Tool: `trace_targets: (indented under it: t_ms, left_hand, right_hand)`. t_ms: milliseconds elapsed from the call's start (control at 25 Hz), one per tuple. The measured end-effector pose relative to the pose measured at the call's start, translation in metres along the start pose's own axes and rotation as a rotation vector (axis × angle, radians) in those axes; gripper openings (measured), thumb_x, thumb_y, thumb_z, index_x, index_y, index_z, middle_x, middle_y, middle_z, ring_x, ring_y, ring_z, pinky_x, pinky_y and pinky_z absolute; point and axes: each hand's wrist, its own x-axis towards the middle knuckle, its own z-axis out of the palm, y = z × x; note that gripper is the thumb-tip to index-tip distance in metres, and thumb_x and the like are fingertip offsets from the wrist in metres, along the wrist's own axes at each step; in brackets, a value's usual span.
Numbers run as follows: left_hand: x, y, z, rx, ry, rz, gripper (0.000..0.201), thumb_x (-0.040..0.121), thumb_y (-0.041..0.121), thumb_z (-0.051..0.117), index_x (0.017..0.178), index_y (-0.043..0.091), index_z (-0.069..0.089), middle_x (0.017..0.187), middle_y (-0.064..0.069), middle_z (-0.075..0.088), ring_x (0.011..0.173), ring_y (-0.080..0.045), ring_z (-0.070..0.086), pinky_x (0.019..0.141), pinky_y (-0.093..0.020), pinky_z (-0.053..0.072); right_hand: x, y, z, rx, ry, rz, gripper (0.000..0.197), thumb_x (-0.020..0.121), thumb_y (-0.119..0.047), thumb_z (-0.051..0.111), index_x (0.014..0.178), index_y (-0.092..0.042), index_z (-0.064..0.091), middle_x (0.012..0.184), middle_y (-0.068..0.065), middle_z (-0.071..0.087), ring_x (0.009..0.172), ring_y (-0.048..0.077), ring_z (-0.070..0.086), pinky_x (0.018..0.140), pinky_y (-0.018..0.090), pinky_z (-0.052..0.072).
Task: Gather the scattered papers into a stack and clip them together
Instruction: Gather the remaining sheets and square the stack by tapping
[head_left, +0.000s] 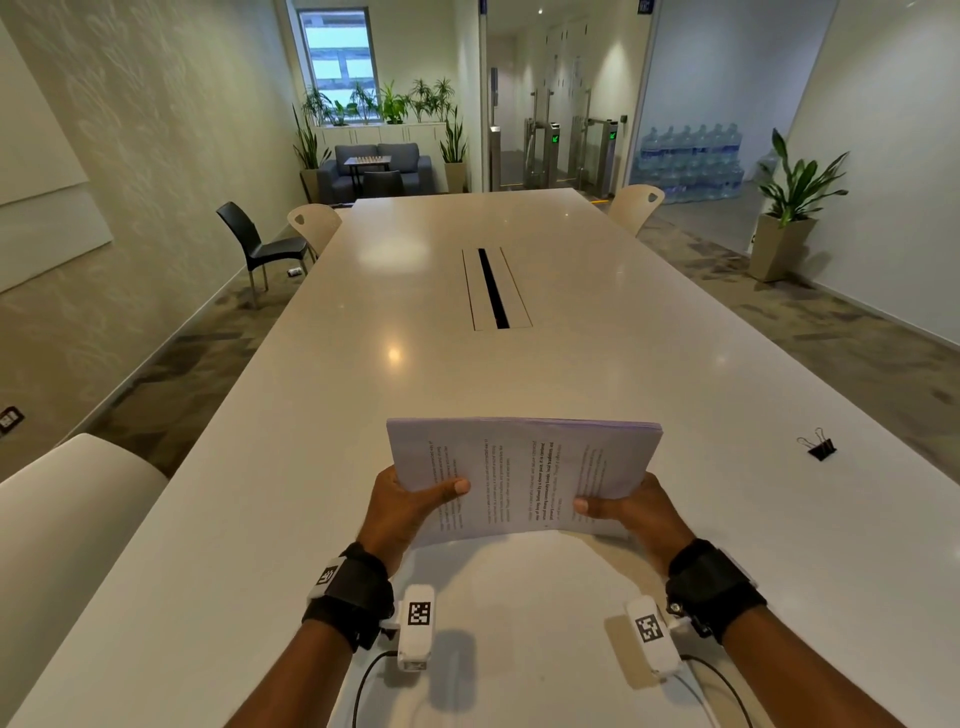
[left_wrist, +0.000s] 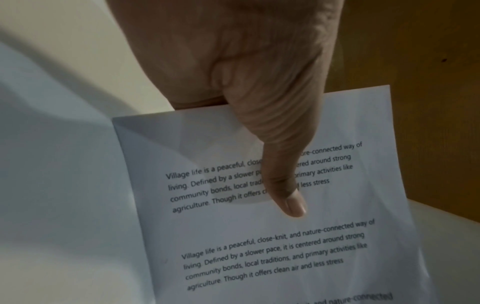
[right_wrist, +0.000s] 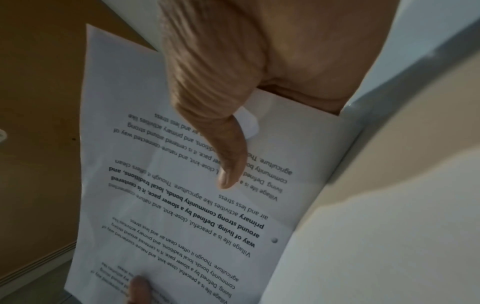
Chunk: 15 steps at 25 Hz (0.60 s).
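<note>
The stack of papers (head_left: 524, 467) is being held above the white table (head_left: 467, 364) by both hands, tilted so that its printed top sheet is facing the person. The left hand (head_left: 402, 506) is gripping the stack's left end, its thumb lying flat across the top sheet over the printed lines; the fingers are hidden beneath the sheets. The right hand (head_left: 631, 512) is gripping the right end in the same way, thumb pressing on top, fingers out of sight under the paper. In the left wrist view the thumb of the left hand (left_wrist: 259, 123) is covering part of a paragraph on the stack of papers (left_wrist: 324, 236). In the right wrist view the right hand (right_wrist: 221, 102) is pressing its thumb on the stack of papers (right_wrist: 182, 216), and the other hand's thumb tip is showing at the sheet's far end. The far edge of the stack is looking fairly even. A black binder clip (head_left: 820, 446) is lying on the table well to the right of the right hand's thumb, apart from both hands.
</note>
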Motion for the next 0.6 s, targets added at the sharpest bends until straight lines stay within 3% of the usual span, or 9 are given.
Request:
trace_targets:
  t_ms: [120, 240, 320, 400, 440, 560, 600]
  left_hand:
    - [0.004, 0.003, 0.001, -0.024, 0.023, -0.003, 0.045, 0.075, 0.017, 0.092, 0.117, 0.018, 0.077, 0.107, -0.004, 0.087, 0.099, -0.030, 0.083, 0.076, -0.035, 0.070]
    - [0.006, 0.012, 0.001, -0.087, 0.036, -0.009, 0.050, 0.076, 0.013, 0.096, 0.122, 0.013, 0.076, 0.117, -0.011, 0.085, 0.110, -0.037, 0.080, 0.088, -0.047, 0.069]
    - [0.010, 0.016, -0.002, -0.180, 0.038, -0.012, 0.051, 0.083, 0.010, 0.091, 0.131, 0.009, 0.072, 0.127, -0.015, 0.081, 0.119, -0.038, 0.077, 0.101, -0.055, 0.063]
    - [0.015, 0.017, -0.003, -0.299, 0.028, -0.013, 0.050, 0.090, 0.008, 0.082, 0.138, 0.008, 0.068, 0.135, -0.018, 0.077, 0.126, -0.038, 0.073, 0.108, -0.058, 0.058]
    - [0.016, 0.019, 0.001, -0.352, 0.025, -0.023, 0.049, 0.093, 0.006, 0.077, 0.141, 0.008, 0.066, 0.137, -0.019, 0.075, 0.128, -0.039, 0.071, 0.108, -0.058, 0.059]
    - [0.015, 0.019, 0.021, -0.455, 0.056, -0.082, 0.045, 0.106, -0.001, 0.061, 0.151, 0.001, 0.055, 0.135, -0.022, 0.073, 0.130, -0.043, 0.067, 0.095, -0.050, 0.067]
    - [0.012, 0.016, 0.029, -0.489, 0.067, -0.101, 0.045, 0.107, 0.001, 0.061, 0.151, 0.003, 0.057, 0.136, -0.023, 0.073, 0.130, -0.045, 0.067, 0.098, -0.056, 0.066]
  right_hand:
    - [0.001, -0.004, -0.003, -0.011, -0.033, -0.020, 0.059, 0.066, -0.006, 0.098, 0.120, -0.017, 0.077, 0.114, 0.007, 0.083, 0.114, 0.033, 0.074, 0.100, 0.054, 0.062]
    - [0.002, -0.015, -0.016, -0.033, -0.062, -0.062, 0.049, 0.078, 0.000, 0.090, 0.124, -0.009, 0.077, 0.120, 0.011, 0.081, 0.119, 0.036, 0.073, 0.105, 0.056, 0.059]
    - [0.001, -0.027, -0.021, -0.002, -0.062, -0.097, 0.049, 0.079, -0.009, 0.090, 0.127, -0.007, 0.076, 0.123, 0.012, 0.081, 0.121, 0.040, 0.072, 0.104, 0.056, 0.059]
    - [-0.001, -0.040, -0.020, 0.129, -0.034, -0.107, 0.063, 0.071, -0.025, 0.094, 0.129, -0.008, 0.074, 0.126, 0.013, 0.079, 0.123, 0.042, 0.071, 0.100, 0.051, 0.060]
    - [-0.001, -0.046, -0.016, 0.227, -0.017, -0.107, 0.066, 0.071, -0.027, 0.094, 0.131, -0.008, 0.072, 0.129, 0.015, 0.078, 0.123, 0.042, 0.069, 0.099, 0.048, 0.060]
    - [-0.006, -0.061, 0.012, 0.508, -0.007, -0.145, 0.046, 0.089, -0.012, 0.074, 0.135, -0.014, 0.069, 0.134, 0.014, 0.075, 0.124, 0.035, 0.070, 0.103, 0.046, 0.059]
    - [-0.007, -0.064, 0.025, 0.555, -0.013, -0.157, 0.044, 0.093, -0.009, 0.069, 0.135, -0.017, 0.068, 0.136, 0.014, 0.074, 0.126, 0.033, 0.070, 0.105, 0.047, 0.059]
